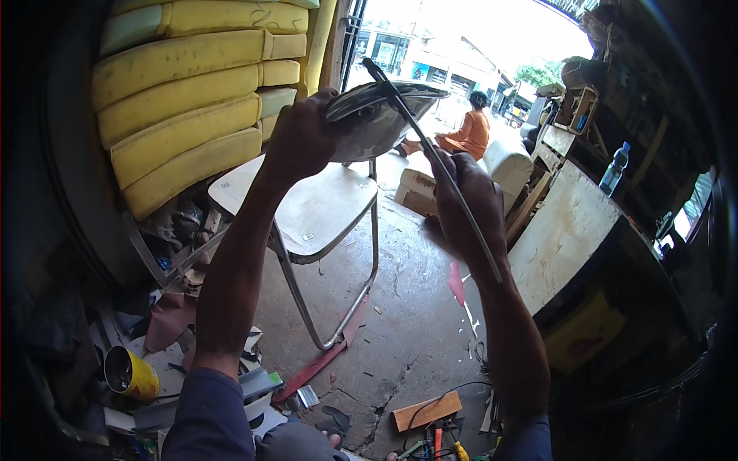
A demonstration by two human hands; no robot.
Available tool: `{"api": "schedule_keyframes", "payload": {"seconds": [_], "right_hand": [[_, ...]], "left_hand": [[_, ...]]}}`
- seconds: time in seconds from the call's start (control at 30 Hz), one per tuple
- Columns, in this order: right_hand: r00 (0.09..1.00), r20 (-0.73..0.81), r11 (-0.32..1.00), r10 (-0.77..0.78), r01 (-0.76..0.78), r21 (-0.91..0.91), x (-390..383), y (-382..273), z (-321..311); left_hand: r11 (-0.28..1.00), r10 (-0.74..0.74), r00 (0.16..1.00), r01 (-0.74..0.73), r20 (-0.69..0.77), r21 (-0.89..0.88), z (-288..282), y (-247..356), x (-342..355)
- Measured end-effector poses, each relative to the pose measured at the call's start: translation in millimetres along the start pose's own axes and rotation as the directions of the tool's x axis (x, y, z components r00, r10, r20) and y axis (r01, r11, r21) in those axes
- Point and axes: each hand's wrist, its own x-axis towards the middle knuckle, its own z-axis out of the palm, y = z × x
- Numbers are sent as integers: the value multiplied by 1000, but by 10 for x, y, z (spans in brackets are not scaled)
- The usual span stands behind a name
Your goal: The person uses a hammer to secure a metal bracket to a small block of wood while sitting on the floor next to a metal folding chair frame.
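Observation:
Raised in front of me, my left hand (pixel 300 134) grips the left end of a curved, shiny grey piece (pixel 370 131) with a rounded dark rim. A long, thin dark strip (pixel 477 230) slants across that piece, from above its top edge down past my right wrist. My right hand (pixel 469 192) is closed on this strip, just below and right of the piece. Behind and below my hands stands a chair frame (pixel 284 273) of metal tube with a flat white board (pixel 307 207) as its seat; the piece partly hides it.
Yellow foam slabs (pixel 181 92) are stacked at left above scraps and a yellow can (pixel 142 373). Tools (pixel 438 442) and a wooden block (pixel 427 411) lie on the floor (pixel 400 323). A pale cabinet (pixel 557 238) holds a bottle (pixel 613 173). A person in orange (pixel 473 131) sits beyond, near upholstered furniture (pixel 507 165).

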Motion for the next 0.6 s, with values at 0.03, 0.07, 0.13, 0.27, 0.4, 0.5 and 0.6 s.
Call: {"api": "schedule_keyframes", "payload": {"seconds": [0.03,0.07,0.13,0.27,0.4,0.5,0.6], "right_hand": [[999,-26,999,-46,45,-31,-38,-15,-7],[951,-210,974,-227,225,-31,-66,45,78],[999,-40,994,36,-32,108,-59,-44,38],[993,-84,995,-88,91,32,-79,81,35],[999,-9,958,53,-48,281,-90,71,20],[977,126,910,171,-206,361,-93,87,0],[991,-21,926,131,-115,359,-167,19,88]], "left_hand": [[1000,-7,1000,7,0,1,3,9,-4],[1000,-14,1000,14,1,2,2,27,-11],[1000,-23,1000,23,11,10,-17,35,-12],[1000,-20,1000,20,18,11,-30,69,-8],[999,-15,1000,15,7,-28,-8,45,-7],[999,-41,999,41,4,-7,-29,62,-13],[996,-89,996,89,22,-9,-38,102,-26]]}}
